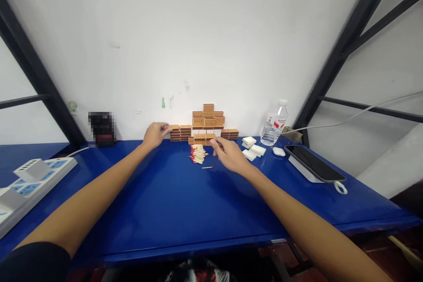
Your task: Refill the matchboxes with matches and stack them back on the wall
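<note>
A blue table point(172, 211) stretches out in front of the match pile point(198, 154), and both bare forearms cross above it, one on either side of the pile. Well to the left of the pile and nearer the person lies a white power strip point(53, 179) with a white adapter point(31, 170) plugged in. Well to its right, a phone point(313, 163) lies tilted on something white. Just in front of the pile lies a single match point(207, 167), its red head pointing right.

Just right of the pile is the right hand point(231, 154), fingers curled and thumb brought near them, close to the front matchboxes (whether it pinches one, I cannot tell). Beyond that hand, still right of the pile, are several white pieces point(257, 150), then a rounded white case point(279, 151) and a clear bottle point(274, 125) standing upright.

Directly behind the pile rises the stepped matchbox structure point(208, 121), with lower stacks to either side. Behind and left of the pile, the left hand point(155, 134) has thumb and fingertips at the outer end of the left matchbox stack point(185, 133), by its top box; I cannot tell whether they grip it. Farthest back, behind everything, stands a white wall point(205, 31).
</note>
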The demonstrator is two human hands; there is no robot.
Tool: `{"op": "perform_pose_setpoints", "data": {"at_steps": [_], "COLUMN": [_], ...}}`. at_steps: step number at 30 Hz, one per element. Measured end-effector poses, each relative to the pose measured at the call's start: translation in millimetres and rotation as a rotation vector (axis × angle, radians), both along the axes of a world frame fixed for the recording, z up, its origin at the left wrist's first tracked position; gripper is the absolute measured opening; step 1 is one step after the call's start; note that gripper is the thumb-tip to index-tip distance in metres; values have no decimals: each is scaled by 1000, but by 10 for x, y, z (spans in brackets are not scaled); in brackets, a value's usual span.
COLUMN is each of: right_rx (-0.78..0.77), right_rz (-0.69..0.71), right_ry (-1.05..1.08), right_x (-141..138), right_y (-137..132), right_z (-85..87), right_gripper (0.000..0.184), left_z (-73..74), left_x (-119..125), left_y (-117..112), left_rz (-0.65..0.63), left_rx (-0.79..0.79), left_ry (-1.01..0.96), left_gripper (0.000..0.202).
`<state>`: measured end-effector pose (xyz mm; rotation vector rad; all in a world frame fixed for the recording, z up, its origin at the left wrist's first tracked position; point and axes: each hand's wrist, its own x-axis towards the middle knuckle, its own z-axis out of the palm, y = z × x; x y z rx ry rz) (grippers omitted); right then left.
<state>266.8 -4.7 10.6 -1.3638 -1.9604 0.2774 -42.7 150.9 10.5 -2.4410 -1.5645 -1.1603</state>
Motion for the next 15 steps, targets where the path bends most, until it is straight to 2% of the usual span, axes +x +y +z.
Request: {"op": "perform_pose_setpoints", "data": {"at_steps": [10,15], "right_rx": [63,80], "right_rz": [-32,-116], "right_ry": [-47,-126], "right_x": [60,247], "right_y": [73,135], "right_z": [-31,78], "right_gripper": [38,36], "left_z": [67,100], "left_x": [134,90], "left_y": [-17,-78], "left_rz": [52,30], "left_rx": [-13,-53], "left_ry": [6,41], "left_gripper": [31,34]}}
